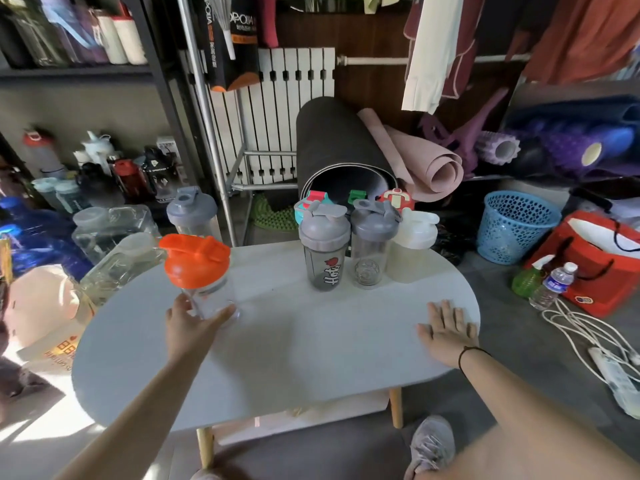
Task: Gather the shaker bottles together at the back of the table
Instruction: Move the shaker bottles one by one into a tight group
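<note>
tabletop first: the pale grey oval table (277, 358) on light wooden legs fills the middle of the view, its long sides running left to right. along its back edge, right of centre, three shaker bottles stand upright in a tight row: a smoky grey translucent shaker with a grey flip lid and red-and-white lettering (323, 249), just to its right a clear shaker with a grey flip lid and a wire ball visible at its bottom (371, 249), and at the right end a cloudy white shaker with a white lid (412, 245). the three look to be touching or nearly so. well apart from them, near the table's left end and towards the back edge, stands the clear plastic shaker with a bright orange flip lid (201, 271), upright or tilted slightly. the left hand (188, 320) is wrapped around its lower body, thumb on the right side and fingers curled round the left, gripping it. the right hand (446, 327) lies flat, palm down, on the table near its right end, fingers spread and holding nothing; a thin dark wristband (465, 353) circles that wrist.
</note>
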Demonstrator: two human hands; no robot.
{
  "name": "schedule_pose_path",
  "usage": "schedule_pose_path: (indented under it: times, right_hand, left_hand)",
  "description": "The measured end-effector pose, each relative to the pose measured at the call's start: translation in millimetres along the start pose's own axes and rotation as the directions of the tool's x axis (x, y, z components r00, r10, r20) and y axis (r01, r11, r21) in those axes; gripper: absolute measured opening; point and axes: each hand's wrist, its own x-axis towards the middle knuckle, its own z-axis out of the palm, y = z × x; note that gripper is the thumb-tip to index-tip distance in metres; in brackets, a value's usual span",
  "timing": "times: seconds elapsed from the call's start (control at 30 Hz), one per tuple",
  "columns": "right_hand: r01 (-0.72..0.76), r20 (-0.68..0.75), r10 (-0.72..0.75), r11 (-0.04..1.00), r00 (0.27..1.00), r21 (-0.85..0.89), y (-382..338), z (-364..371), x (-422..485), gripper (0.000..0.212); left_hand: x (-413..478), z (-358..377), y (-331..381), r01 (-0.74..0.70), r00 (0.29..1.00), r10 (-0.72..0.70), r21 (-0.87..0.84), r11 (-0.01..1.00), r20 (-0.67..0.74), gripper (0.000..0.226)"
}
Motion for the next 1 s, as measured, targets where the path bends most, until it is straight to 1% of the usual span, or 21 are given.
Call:
schedule_pose_path:
  times: [0.1, 0.23, 0.27, 0.47, 0.6, 0.73, 0.8, 0.9, 0.93, 0.97, 1.0]
  right_hand:
    - [0.003, 0.002, -0.003, 1.000, 1.000, 0.008, 1, 1, -2, 0.063]
    - [0.000, -0.013, 0.000, 1.000, 1.000, 0.005, 0, 1, -1, 0.063]
    - [0.002, -0.016, -0.002, 1.000, 1.000, 0.005, 0, 1, -1, 0.063]
    - [0.027, -0.035, -0.027, 1.000, 0.999, 0.009, 2, 2, 1, 0.063]
    - [0.044, -0.041, -0.044, 0.999, 0.998, 0.011, 4, 3, 2, 0.065]
    - [0.069, -0.069, -0.065, 0.996, 0.996, 0.057, 7, 3, 3, 0.074]
    - [0.125, -0.116, -0.112, 0.986, 0.987, 0.113, 11, -3, -1, 0.086]
    - [0.340, -0.153, -0.314, 0.920, 0.937, 0.197, 4, -14, -18, 0.109]
    - [0.384, -0.163, -0.353, 0.892, 0.921, 0.239, -2, -14, -23, 0.110]
    - [0.407, -0.187, -0.364, 0.855, 0.912, 0.321, -8, -14, -27, 0.107]
    - [0.399, -0.215, -0.337, 0.816, 0.916, 0.418, -11, -12, -28, 0.100]
  left_hand:
    - [-18, 15, 7, -0.029, 0.997, 0.031, -0.026, 0.999, 0.069, 0.077]
    - [-45, 38, 16, -0.065, 0.981, 0.076, -0.067, 0.996, 0.177, 0.060]
    - [-52, 45, 19, -0.071, 0.976, 0.087, -0.083, 0.994, 0.201, 0.060]
    - [-85, 80, 38, -0.088, 0.943, 0.130, -0.148, 0.985, 0.306, 0.071]
    - [-100, 99, 48, -0.112, 0.927, 0.154, -0.141, 0.984, 0.341, 0.075]
    - [-115, 120, 59, -0.119, 0.898, 0.173, -0.154, 0.981, 0.404, 0.076]
    - [-122, 132, 70, -0.125, 0.878, 0.191, -0.174, 0.977, 0.439, 0.078]
    - [-131, 156, 93, -0.165, 0.847, 0.238, -0.189, 0.968, 0.476, 0.084]
    - [-134, 165, 102, -0.187, 0.835, 0.254, -0.184, 0.965, 0.488, 0.085]
    - [-138, 174, 111, -0.204, 0.821, 0.270, -0.184, 0.962, 0.502, 0.085]
    - [-141, 182, 119, -0.212, 0.808, 0.279, -0.186, 0.959, 0.518, 0.086]
